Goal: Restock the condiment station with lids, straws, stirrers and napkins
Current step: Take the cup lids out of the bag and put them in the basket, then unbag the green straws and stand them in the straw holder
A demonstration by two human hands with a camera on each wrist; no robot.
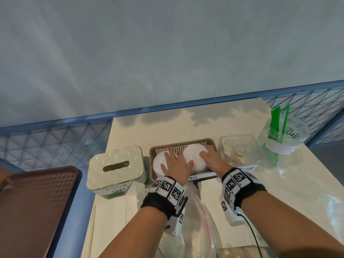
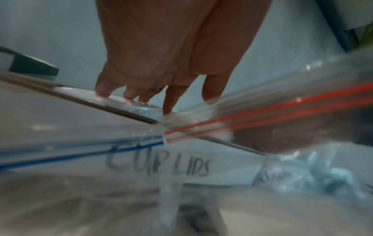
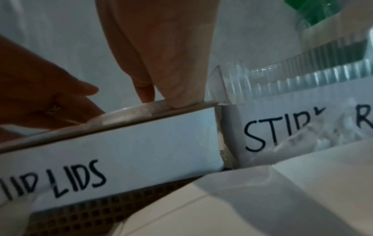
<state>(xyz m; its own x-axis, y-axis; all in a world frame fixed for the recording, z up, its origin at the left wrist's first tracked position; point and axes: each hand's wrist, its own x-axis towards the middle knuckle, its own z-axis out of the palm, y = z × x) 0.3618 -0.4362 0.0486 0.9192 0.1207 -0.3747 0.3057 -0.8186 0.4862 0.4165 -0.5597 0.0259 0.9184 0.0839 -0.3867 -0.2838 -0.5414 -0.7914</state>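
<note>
White round lids fill the brown basket; both hands' grips lie flat, fingers apart, on them.

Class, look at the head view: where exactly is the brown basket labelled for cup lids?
The brown basket sits mid-table, between the tissue box on its left and the clear stirrer container on its right.

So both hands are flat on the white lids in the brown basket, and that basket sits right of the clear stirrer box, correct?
Not quite: the brown basket sits left of the clear stirrer box, as the head view shows. The left hand and right hand do rest flat on the white lids in it.
</note>
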